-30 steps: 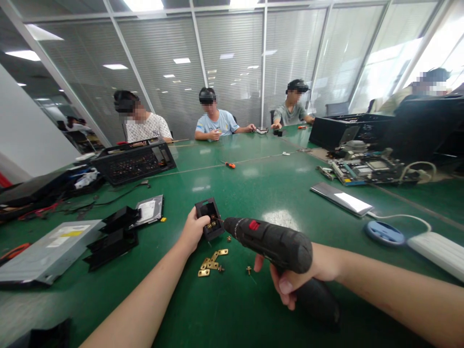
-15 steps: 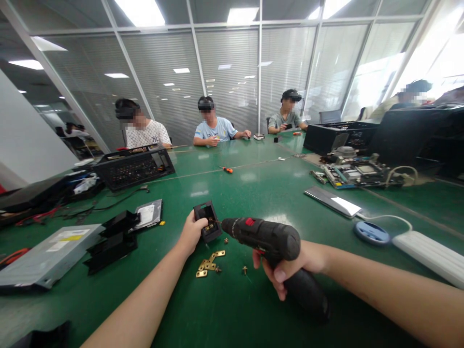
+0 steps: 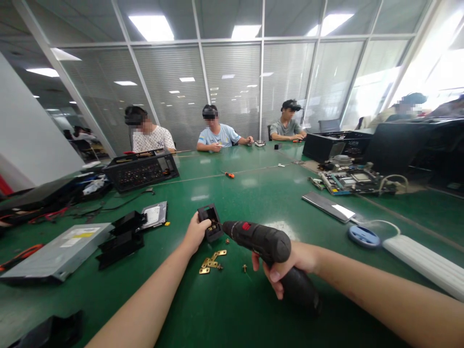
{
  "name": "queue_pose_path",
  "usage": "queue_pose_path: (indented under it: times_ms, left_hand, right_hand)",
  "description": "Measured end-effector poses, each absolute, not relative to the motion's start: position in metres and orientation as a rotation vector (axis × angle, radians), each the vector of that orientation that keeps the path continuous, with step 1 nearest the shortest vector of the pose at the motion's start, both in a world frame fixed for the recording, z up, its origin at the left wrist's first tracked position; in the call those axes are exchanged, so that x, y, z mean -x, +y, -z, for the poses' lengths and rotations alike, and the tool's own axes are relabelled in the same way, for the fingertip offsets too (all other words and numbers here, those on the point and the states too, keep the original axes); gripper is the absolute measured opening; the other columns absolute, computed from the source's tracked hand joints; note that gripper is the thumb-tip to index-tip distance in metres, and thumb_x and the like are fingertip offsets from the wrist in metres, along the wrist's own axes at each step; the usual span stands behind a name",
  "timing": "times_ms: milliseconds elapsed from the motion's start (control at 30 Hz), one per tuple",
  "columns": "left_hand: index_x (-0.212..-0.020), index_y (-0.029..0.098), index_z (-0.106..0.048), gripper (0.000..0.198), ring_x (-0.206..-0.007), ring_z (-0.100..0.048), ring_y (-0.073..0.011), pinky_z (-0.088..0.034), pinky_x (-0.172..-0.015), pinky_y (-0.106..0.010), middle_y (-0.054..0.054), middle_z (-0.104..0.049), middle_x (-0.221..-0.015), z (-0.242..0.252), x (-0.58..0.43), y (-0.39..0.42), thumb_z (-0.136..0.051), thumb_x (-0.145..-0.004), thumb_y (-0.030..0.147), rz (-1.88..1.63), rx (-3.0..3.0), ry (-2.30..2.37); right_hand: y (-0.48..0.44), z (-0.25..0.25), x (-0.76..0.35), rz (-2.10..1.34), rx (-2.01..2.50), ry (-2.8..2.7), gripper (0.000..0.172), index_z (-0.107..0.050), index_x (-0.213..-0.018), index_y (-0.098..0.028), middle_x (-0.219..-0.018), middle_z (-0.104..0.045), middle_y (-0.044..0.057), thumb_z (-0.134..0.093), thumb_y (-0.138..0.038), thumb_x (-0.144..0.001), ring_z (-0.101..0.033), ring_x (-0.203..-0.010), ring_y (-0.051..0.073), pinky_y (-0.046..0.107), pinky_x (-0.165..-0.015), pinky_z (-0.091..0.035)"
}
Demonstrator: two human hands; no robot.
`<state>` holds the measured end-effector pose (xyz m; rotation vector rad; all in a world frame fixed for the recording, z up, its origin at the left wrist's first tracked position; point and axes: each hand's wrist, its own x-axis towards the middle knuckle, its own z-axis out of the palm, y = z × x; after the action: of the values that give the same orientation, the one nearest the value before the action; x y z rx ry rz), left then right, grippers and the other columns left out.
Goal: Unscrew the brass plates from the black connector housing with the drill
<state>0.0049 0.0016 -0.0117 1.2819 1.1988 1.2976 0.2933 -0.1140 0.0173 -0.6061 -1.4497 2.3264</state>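
My left hand grips a small black plastic box by its left side, the thumb over its edge. Brass-coloured screw fittings show inside the box. My right hand is wrapped around the handle of a black cordless drill, which points left at the box. The drill's front end is at the box's right side; whether the bit touches a screw I cannot tell. Below the box, several brass plates lie on the green table, with a loose screw to their right.
Left of my arm are a metal drive, black brackets and a hard disk. A screwdriver lies farther back. On the right are a phone, a power strip and a circuit board. People sit across the table.
The camera view has tilted and shifted slightly, so everything sits a little differently in the picture. Both hands keep their holds, and the drill stays beside the box.
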Motion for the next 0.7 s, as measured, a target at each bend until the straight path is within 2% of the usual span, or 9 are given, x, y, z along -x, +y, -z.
queue_pose_path:
  times_ms: [300,433,700]
  left_hand:
    - [-0.101,0.017,-0.064,0.044,-0.081,-0.068,-0.0253,-0.056,-0.079,-0.041,-0.003,-0.072,-0.088,0.017,-0.004,0.007,-0.072,-0.060,0.031,-1.289,-1.274,1.212]
    - [-0.098,0.019,-0.065,0.042,-0.081,-0.069,-0.0268,-0.057,-0.080,-0.043,-0.003,-0.072,-0.085,0.014,-0.005,0.004,-0.072,-0.058,0.029,-1.299,-1.258,1.186]
    - [-0.096,0.020,-0.066,0.040,-0.081,-0.070,-0.0282,-0.058,-0.080,-0.045,-0.003,-0.071,-0.082,0.012,-0.006,0.002,-0.070,-0.057,0.027,-1.307,-1.244,1.154]
  right_hand:
    - [-0.113,-0.011,-0.297,-2.300,0.540,-1.410,0.044,-0.064,-0.100,-0.014,-0.060,-0.073,0.001,-0.084,-0.029,-0.065,-0.072,-0.051,0.020,0.030,-0.053,-0.060]
    - [-0.109,-0.003,-0.296,-2.299,0.441,-1.391,0.044,-0.056,-0.095,-0.019,-0.058,-0.072,0.000,-0.083,-0.032,-0.064,-0.071,-0.051,0.020,0.029,-0.050,-0.060]
    - [-0.101,0.010,-0.302,-2.345,0.322,-1.385,0.051,-0.047,-0.100,-0.023,-0.065,-0.075,0.002,-0.081,-0.039,-0.067,-0.069,-0.048,0.019,0.030,-0.048,-0.061]
